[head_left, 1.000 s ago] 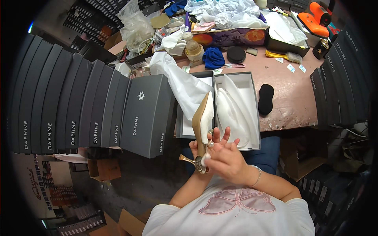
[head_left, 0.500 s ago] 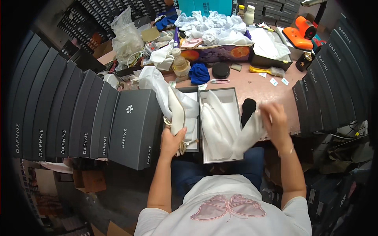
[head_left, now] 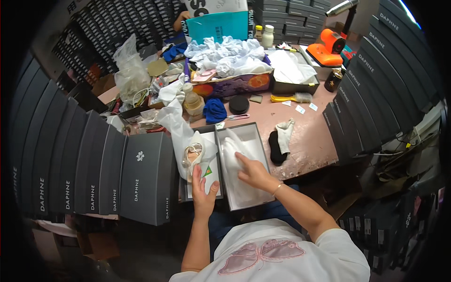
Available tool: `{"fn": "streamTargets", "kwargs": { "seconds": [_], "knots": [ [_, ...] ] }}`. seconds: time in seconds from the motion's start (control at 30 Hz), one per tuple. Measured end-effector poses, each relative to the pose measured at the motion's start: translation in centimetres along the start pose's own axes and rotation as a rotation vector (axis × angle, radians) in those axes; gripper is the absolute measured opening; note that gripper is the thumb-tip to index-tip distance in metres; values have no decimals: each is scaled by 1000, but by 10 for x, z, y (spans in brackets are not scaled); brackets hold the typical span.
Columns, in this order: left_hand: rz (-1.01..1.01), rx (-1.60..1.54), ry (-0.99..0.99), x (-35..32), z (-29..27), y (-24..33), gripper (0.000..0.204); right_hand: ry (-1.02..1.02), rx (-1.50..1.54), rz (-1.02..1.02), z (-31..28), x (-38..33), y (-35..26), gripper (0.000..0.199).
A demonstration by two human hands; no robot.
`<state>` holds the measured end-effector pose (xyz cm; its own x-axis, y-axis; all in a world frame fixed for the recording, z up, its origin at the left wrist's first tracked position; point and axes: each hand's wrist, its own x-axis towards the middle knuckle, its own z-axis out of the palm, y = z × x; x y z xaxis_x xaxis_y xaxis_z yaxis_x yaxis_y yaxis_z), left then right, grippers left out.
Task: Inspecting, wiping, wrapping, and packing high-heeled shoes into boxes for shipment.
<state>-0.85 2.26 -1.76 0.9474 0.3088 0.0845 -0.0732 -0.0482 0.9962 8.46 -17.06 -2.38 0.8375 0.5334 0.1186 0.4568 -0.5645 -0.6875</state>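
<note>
My left hand (head_left: 205, 198) is open, fingers apart, just below a cream shoe (head_left: 194, 146) with thin straps. That shoe rests on white tissue paper (head_left: 174, 126) over a dark grey box part (head_left: 215, 193), a small green slip beside it. My right hand (head_left: 256, 174) reaches into the open shoebox (head_left: 251, 203) with its index finger stretched out. It hovers over or touches a white wrapped bundle (head_left: 230, 155) there; contact is hard to tell. To the right, a cream cloth (head_left: 284, 134) lies partly on a black elongated object (head_left: 277, 150).
Grey shoeboxes stand in rows at left (head_left: 145, 178) and right (head_left: 357, 98). Behind are a purple carton (head_left: 235, 84) of crumpled paper, a blue cloth (head_left: 215, 111), a round black tin (head_left: 239, 105), small scissors (head_left: 238, 117), a yellow-handled brush (head_left: 291, 98) and an orange device (head_left: 325, 54).
The cream shoe has left my left hand and lies on the tissue. My right hand has let go of the cream cloth and moved left over the open box. The view has shifted.
</note>
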Motion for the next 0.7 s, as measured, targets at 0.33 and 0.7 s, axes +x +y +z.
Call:
{"fn": "streamTargets", "kwargs": {
  "seconds": [0.33, 0.7],
  "knots": [
    [-245, -537, 8, -35, 42, 13, 105, 232, 633, -55, -17, -9, -66, 29],
    [-202, -743, 109, -45, 49, 39, 75, 432, 201, -230, -30, -3, -73, 14]
  ]
}}
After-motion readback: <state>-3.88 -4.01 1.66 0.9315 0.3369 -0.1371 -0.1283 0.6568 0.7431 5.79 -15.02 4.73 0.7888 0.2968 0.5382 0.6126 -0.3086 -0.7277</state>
